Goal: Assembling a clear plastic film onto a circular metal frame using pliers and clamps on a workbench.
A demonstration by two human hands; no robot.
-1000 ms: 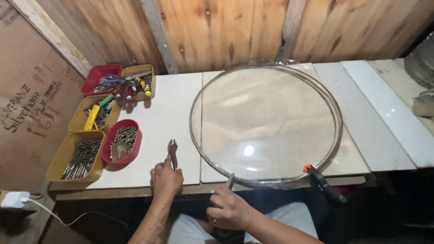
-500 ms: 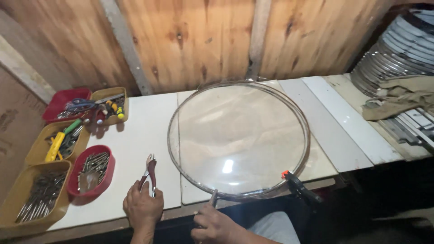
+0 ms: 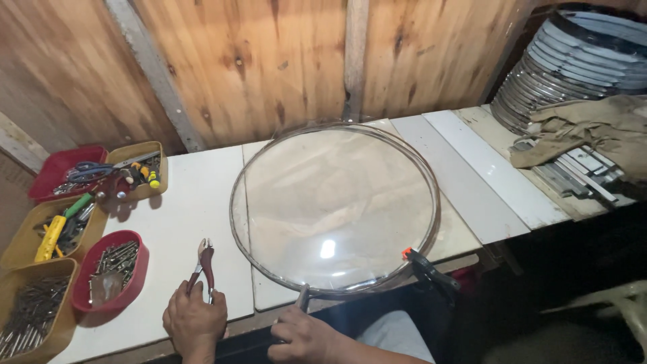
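On white bench (image 3: 195,202): one pliers (image 3: 203,259), one clear dome (image 3: 335,207).

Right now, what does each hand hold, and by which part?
The left hand holds the pliers by their red handles. The right hand grips a metal clamp at the near rim of the round clear dome.
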